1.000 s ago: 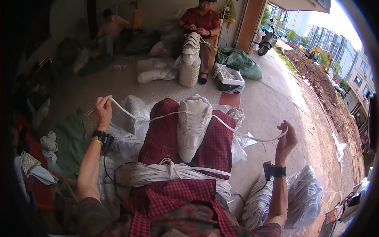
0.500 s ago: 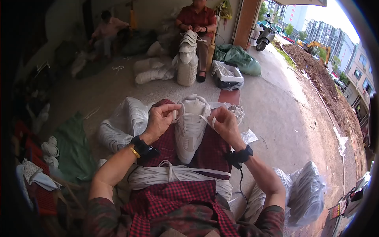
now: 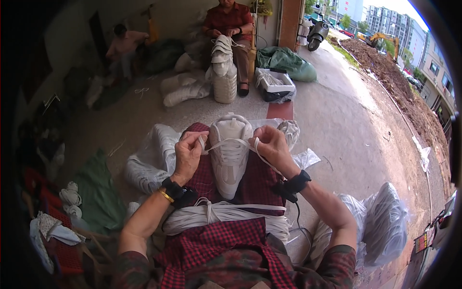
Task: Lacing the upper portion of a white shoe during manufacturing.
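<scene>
A white sneaker (image 3: 229,169) lies between my thighs, toe toward me and tongue at the far end. White lace crosses its front in several rows. My left hand (image 3: 188,155), left of the collar, pinches one end of the shoelace (image 3: 222,142). On the other side my right hand (image 3: 275,148) pinches the other end, whose loose tail hangs down past my fingers. Between the two hands the lace passes over the top eyelets in a shallow curve. A bundle of white laces (image 3: 224,215) lies across my lap, tied in the middle.
Plastic-wrapped stacks of white shoes stand beside my left knee (image 3: 151,156) and at my right (image 3: 385,224). Farther off sits a person in red (image 3: 230,21) with a stack of shoe parts (image 3: 224,72). A box (image 3: 275,85) and green sack (image 3: 286,63) are nearby.
My left hand has drawn outward and slightly lower, my right hand a little outward. More lace now shows between them, and a longer tail hangs from the right hand. The view has shifted slightly.
</scene>
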Motion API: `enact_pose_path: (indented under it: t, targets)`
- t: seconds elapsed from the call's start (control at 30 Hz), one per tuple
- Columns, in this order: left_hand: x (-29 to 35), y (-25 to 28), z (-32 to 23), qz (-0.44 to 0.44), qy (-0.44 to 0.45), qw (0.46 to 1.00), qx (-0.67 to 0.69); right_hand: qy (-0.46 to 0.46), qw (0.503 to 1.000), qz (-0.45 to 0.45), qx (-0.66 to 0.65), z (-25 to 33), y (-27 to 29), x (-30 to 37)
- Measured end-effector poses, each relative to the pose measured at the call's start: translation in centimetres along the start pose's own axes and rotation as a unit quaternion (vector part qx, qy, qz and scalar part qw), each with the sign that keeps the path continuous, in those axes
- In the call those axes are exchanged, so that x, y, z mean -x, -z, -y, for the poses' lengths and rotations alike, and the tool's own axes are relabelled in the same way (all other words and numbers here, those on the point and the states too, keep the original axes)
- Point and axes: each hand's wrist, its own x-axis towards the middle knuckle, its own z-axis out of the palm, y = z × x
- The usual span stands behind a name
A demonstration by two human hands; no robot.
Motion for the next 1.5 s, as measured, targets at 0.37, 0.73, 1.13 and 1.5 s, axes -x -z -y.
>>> enact_pose_path:
  t: [0.37, 0.73, 1.13, 1.5]
  targets:
    - [0.5, -0.2, -0.6, 0.005, 0.098, 0.989, 0.110, 0.124, 0.948, -0.051, 0.288, -0.1, -1.3, -1.0]
    - [0.9, 0.4, -1.0, 0.052, 0.101, 0.986, 0.122, 0.171, 0.909, 0.129, 0.357, 3.0, 0.3, -2.7]
    - [0.1, -0.6, -3.3, 0.046, 0.003, 0.999, 0.001, 0.291, 0.721, 0.253, 0.576, 6.0, 0.1, -4.6]
    - [-4.8, 0.0, -5.8, 0.237, -0.167, 0.934, -0.211, 0.253, 0.675, 0.328, 0.610, 6.0, -0.3, -5.7]
